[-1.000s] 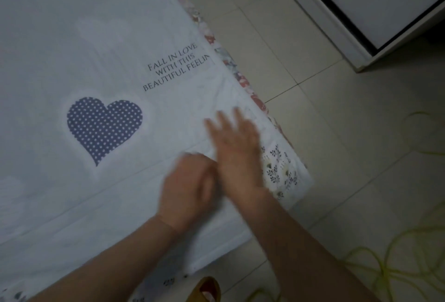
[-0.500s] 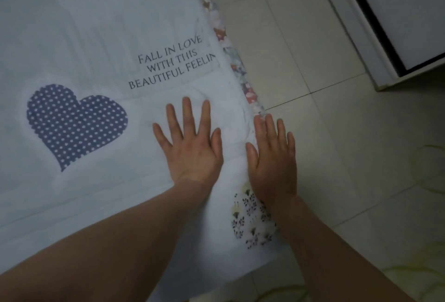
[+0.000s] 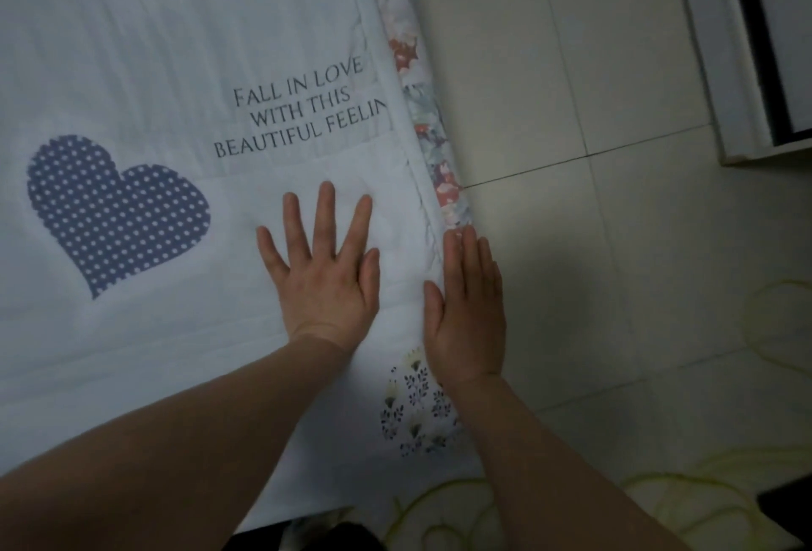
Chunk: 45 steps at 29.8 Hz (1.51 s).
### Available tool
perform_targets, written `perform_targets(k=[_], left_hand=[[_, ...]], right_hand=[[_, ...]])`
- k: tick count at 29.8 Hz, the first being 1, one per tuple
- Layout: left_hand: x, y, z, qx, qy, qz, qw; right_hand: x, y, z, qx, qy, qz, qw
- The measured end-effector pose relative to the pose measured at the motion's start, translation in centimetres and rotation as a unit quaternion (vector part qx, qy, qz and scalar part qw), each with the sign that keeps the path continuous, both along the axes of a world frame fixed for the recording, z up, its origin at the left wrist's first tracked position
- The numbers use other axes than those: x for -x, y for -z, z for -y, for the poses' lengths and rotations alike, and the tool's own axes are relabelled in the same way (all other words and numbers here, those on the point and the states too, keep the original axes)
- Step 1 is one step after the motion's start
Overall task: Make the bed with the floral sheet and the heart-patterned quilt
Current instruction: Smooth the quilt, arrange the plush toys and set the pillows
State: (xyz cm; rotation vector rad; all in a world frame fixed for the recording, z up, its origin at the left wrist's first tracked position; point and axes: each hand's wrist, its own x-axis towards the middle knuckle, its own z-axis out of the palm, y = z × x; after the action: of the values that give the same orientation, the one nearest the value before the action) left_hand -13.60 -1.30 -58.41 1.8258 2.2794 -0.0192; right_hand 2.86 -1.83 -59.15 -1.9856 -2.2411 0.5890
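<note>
Across the left of the frame, the heart-patterned quilt point(image 3: 154, 45) reads "FALL IN LOVE WITH THIS BEAUTIFUL FEELIN", cut off at the hem. Pale white, navy polka-dot heart point(image 3: 114, 210) at left. Its edge runs top to bottom, floral sheet point(image 3: 428, 124) peeking out alongside. Left hand point(image 3: 327, 282) flat, fingers spread; right hand point(image 3: 468, 317) flat, fingers together on the edge.

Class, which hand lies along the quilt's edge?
The right hand, fingers together by the floral sheet; the left hand lies further in on the quilt, fingers spread.
</note>
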Motion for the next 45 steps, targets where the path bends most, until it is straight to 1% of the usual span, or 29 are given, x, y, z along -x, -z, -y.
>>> perform_targets(k=[6,10,12,15,16,21,23,26,27,29,30,32,35,37,38,40,42,43,45], left_hand=[[-0.1,0.0,0.0,0.004,0.017,-0.012,1.0],[-0.4,0.1,-0.2,-0.022,0.01,-0.042,0.999],[-0.2,0.1,-0.6,-0.017,0.014,-0.047,0.999],[-0.4,0.2,-0.6,-0.024,0.018,-0.051,0.998],[-0.5,0.4,-0.7,-0.028,0.031,-0.053,0.998],[0.0,0.5,-0.4,-0.027,0.02,-0.054,0.998],[-0.2,0.5,0.0,-0.025,0.026,-0.052,0.998],[-0.2,0.4,-0.1,-0.02,0.016,-0.046,0.999],[-0.2,0.4,-0.2,-0.014,0.015,-0.043,0.999],[-0.2,0.0,-0.7,-0.006,0.009,-0.036,0.999],[-0.4,-0.4,-0.5,0.0,0.003,-0.027,1.0],[-0.5,-0.9,-0.3,0.014,0.0,-0.016,1.0],[0.0,-1.5,-0.6,0.036,0.002,-0.019,0.999],[-0.4,-2.4,-1.2,0.017,-0.019,-0.007,1.0],[-1.0,-2.7,-1.6,-0.003,-0.023,-0.006,1.0],[-3.3,-3.1,-2.5,-0.009,-0.027,0.011,1.0],[-4.7,-2.9,-3.3,0.009,-0.043,0.023,0.999],[-4.9,-2.8,-3.4,0.018,-0.058,0.028,0.998],[-5.0,-3.0,-3.6,0.001,-0.084,0.036,0.996]], right_hand=[[-0.1,-0.1,0.5,0.009,0.02,-0.044,0.999],[-0.8,0.2,-0.1,0.018,-0.006,-0.08,0.997],[-0.7,0.2,-0.3,0.021,-0.003,-0.093,0.995],[-0.9,0.0,-0.2,0.029,-0.004,-0.102,0.994],[-1.0,0.0,-0.1,0.029,0.002,-0.099,0.995],[-0.3,-1.6,-0.7,0.062,0.007,-0.077,0.995],[-0.2,-3.4,-2.0,0.048,0.006,-0.102,0.994],[1.3,-5.6,-7.9,0.009,0.0,-0.178,0.984],[2.0,-5.8,-10.3,0.022,0.005,-0.188,0.982],[4.1,-5.9,-15.2,0.093,0.014,-0.167,0.981],[4.7,-6.1,-16.6,0.129,0.027,-0.152,0.98],[5.9,-6.5,-18.4,0.187,0.058,-0.161,0.967],[6.9,-7.0,-19.2,0.211,0.0,-0.157,0.965],[6.4,-7.0,-19.9,0.237,-0.036,-0.153,0.959],[5.7,-6.9,-20.3,0.24,-0.038,-0.147,0.959],[3.5,-6.2,-20.8,0.225,-0.045,-0.128,0.965],[2.5,-5.6,-21.3,0.224,-0.053,-0.125,0.965],[2.6,-5.6,-21.5,0.235,-0.057,-0.127,0.962],[3.7,-6.3,-22.4,0.265,-0.068,-0.128,0.953]])
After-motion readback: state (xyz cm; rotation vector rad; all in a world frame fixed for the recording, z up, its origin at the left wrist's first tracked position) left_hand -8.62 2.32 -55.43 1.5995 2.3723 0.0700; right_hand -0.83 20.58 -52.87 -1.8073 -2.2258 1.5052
